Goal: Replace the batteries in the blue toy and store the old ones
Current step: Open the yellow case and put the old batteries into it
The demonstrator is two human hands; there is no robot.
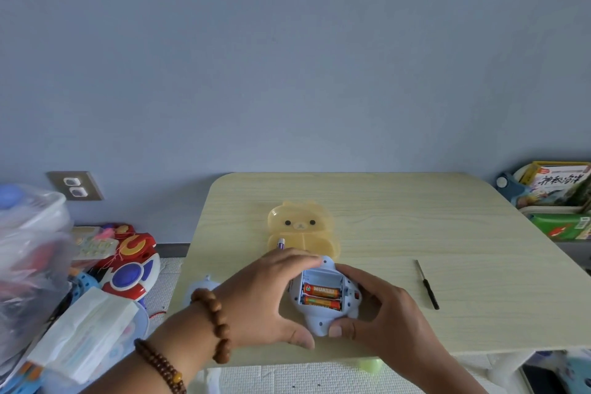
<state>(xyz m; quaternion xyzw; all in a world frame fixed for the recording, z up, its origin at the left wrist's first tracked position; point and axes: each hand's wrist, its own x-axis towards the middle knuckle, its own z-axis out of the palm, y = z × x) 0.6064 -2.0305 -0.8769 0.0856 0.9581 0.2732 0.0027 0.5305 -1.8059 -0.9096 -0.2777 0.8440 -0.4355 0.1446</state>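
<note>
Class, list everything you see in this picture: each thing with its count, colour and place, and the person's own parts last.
Table: one, pale wood, centre.
Blue toy: one, light blue, compartment open, table's near edge.
Batteries: two, orange, in the compartment.
Bear case: one, yellow, behind the toy.
Screwdriver: one, black, right of the toy.
Wall socket: one, grey, left wall.
Books: several, far right.
Toy pile: mixed colours, floor left.
Left hand: beaded bracelets, holding the toy.
Right hand: holding the toy.

**Materials and finishes on the bench**

Table [415,233]: pale wood-grain laminate, matt, smooth. Blue toy [319,323]: smooth plastic, slight sheen. Batteries [321,296]: glossy orange wrap. Bear-shaped box [302,225]: translucent yellow plastic, glossy. Screwdriver [428,285]: dark matt handle, thin metal shaft. Bracelets [214,323]: brown wooden-looking beads, dull polish. Bag [28,253] at left: clear crinkled plastic film.
</note>
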